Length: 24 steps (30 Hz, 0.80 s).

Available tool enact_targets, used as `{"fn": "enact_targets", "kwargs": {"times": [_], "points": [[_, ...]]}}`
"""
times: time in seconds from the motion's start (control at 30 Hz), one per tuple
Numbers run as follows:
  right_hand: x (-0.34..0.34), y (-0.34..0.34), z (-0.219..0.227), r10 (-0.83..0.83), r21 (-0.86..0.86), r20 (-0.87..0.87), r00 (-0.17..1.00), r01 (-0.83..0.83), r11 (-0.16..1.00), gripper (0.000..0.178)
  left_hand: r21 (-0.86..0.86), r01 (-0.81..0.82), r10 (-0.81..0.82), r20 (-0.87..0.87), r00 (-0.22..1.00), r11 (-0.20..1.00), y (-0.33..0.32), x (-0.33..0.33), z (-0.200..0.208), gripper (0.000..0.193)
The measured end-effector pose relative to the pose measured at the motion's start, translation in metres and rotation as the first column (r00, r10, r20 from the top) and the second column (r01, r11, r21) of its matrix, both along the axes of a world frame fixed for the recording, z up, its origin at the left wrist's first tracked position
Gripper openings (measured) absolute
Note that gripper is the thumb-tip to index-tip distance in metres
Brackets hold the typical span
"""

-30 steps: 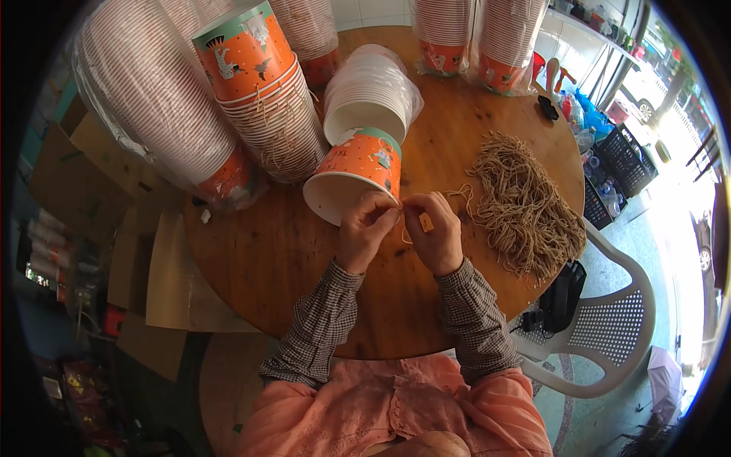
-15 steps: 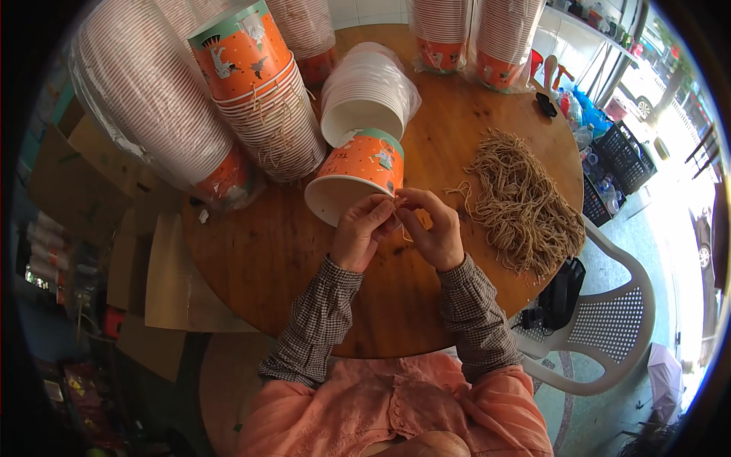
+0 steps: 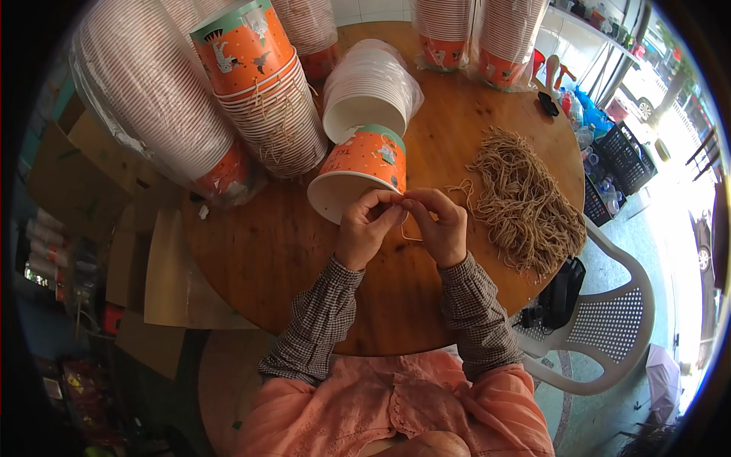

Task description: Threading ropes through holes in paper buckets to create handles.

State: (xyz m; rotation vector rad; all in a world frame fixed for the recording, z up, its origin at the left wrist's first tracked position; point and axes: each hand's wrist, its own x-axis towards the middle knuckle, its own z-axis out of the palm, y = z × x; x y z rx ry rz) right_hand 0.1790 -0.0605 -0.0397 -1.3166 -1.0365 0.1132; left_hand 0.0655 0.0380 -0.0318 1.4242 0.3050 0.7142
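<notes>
An orange and green paper bucket (image 3: pixel 364 158) lies on its side on the round wooden table (image 3: pixel 304 274), its white-rimmed mouth facing me. At the right edge of that rim, my left hand (image 3: pixel 360 234) and my right hand (image 3: pixel 445 231) meet with thumbs and fingertips pinched together. Between them is a thin tan string (image 3: pixel 412 239), one loop of it hanging below the fingers. Its exact path at the rim is hidden by my fingertips. Right of my right hand, a heap of tan strings (image 3: pixel 525 206) rests on the table.
Behind the bucket lies a plastic-wrapped stack of white-mouthed buckets (image 3: pixel 369 87). To its left stands a bucket stack with strings hanging from it (image 3: pixel 274 114), beside a tall bagged stack (image 3: pixel 152 99). A small black object (image 3: pixel 547 104) sits at the far right edge. A plastic chair (image 3: pixel 609 324) stands right.
My hands have turned so their fingertips meet at the rim, with the left fingers now less curled. The hanging string loop shows more clearly. The bucket has barely moved.
</notes>
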Motion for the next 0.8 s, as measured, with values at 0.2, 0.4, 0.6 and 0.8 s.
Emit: {"fn": "enact_targets", "kwargs": {"times": [0.2,0.4,0.6,0.8], "points": [[-0.001,0.002,-0.004,0.062,-0.036,-0.183,0.981,-0.069,0.997,0.012,0.06,-0.061,0.058,0.04,0.998,0.996,0.002,0.0,-0.003,0.013],[0.002,-0.001,-0.001,0.098,-0.093,-0.224,0.969,-0.122,0.988,0.011,0.062,-0.097,0.093,0.069,0.993,0.993,0.001,0.002,-0.005,0.011],[0.003,-0.004,0.005,0.179,-0.117,-0.439,0.88,-0.253,0.96,0.012,0.1,-0.129,0.124,0.056,0.991,0.987,-0.001,0.003,-0.004,0.01],[0.007,-0.01,0.012,0.277,-0.144,-0.648,0.71,-0.471,0.87,0.014,0.324,-0.255,0.237,0.095,0.967,0.911,0.011,0.003,-0.013,0.011]]}}
